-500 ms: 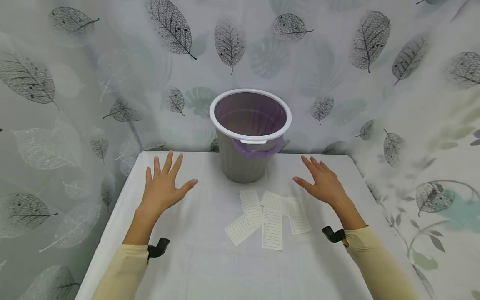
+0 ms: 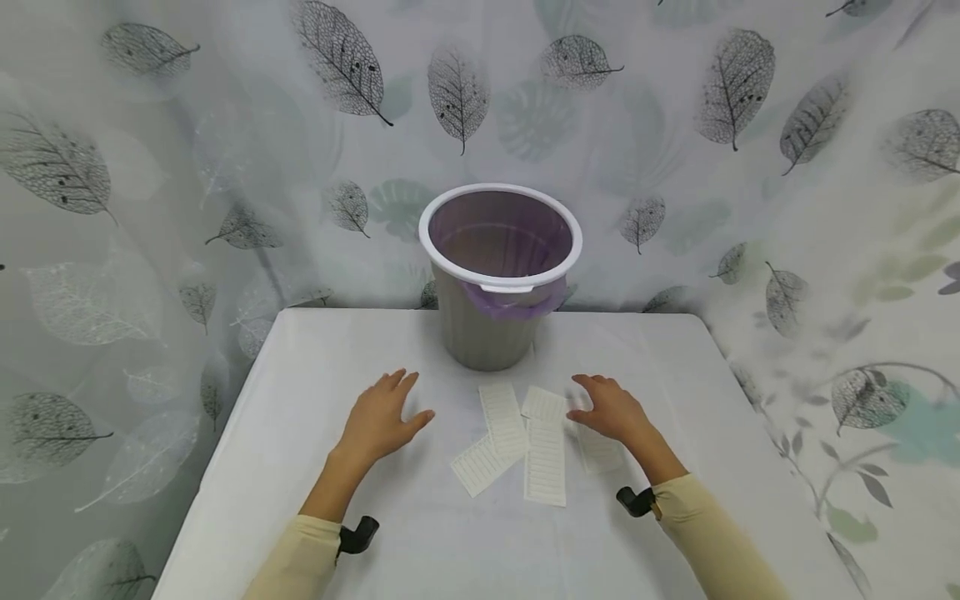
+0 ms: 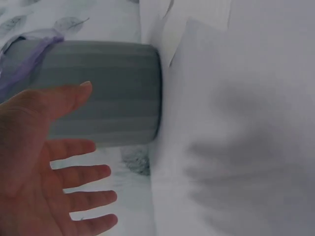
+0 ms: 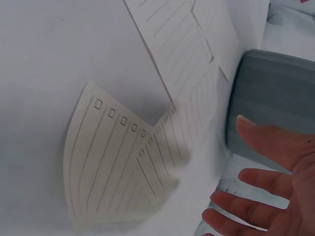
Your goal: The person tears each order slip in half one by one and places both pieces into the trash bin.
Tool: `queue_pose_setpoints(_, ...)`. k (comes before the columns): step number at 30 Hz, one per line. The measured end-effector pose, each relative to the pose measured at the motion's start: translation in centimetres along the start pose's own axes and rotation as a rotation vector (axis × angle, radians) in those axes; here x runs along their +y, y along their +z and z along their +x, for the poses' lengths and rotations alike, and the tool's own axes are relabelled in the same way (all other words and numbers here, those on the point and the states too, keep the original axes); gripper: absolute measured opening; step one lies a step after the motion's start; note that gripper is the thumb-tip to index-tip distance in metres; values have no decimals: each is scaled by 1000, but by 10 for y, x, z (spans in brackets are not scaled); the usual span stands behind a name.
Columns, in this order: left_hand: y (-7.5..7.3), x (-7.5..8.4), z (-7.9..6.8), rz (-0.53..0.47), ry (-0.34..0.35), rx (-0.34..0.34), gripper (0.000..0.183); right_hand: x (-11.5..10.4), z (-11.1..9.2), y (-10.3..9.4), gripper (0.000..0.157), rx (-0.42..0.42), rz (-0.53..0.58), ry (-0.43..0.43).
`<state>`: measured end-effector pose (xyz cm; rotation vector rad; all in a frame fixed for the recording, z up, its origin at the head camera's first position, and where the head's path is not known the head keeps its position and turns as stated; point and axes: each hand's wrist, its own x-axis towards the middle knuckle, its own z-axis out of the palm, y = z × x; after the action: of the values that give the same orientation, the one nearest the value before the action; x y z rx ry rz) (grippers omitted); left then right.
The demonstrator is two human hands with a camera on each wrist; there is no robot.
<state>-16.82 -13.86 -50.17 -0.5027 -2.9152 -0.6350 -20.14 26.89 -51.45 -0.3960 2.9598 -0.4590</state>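
Observation:
Several lined paper slips [image 2: 545, 462] lie overlapping on the white table; printed checkboxes show on one slip [image 4: 106, 152] in the right wrist view. My left hand [image 2: 381, 421] is held above the table to the left of the slips, fingers spread and holding nothing. Over the rightmost slip [image 2: 600, 452] hovers my right hand [image 2: 617, 410], its fingers loosely extended and partly hiding the paper. Behind the slips stands a grey trash can [image 2: 486, 333] with a white rim and a purple bag liner [image 2: 517, 307] folded over its edge.
The white table [image 2: 300, 350] ends just behind the trash can, against a leaf-patterned curtain [image 2: 262, 150]. That curtain also runs along the left and right sides. A black wrist mount [image 2: 358, 535] sits on the left wrist, another [image 2: 636, 502] on the right.
Both hands have come inward and nearer the slips, the left moving right and the right moving left and toward me. The slips and trash can have stayed in place.

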Motion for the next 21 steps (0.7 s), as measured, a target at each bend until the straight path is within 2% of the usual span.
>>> queue_pose_setpoints(9,48,23,-4,-102,48,-17,58,3,3,33,65,-17,28,72)
queue_pose_setpoints(14,70,38,1,-189,41,-47,54,5,5,42,66,-6,35,95)
queue_pose_setpoints(17,82,44,7,-265,29,-79,52,5,7,45,65,4,41,99)
queue_pose_setpoints(21,92,48,16,-427,22,-113,50,6,10,47,59,5,59,103)
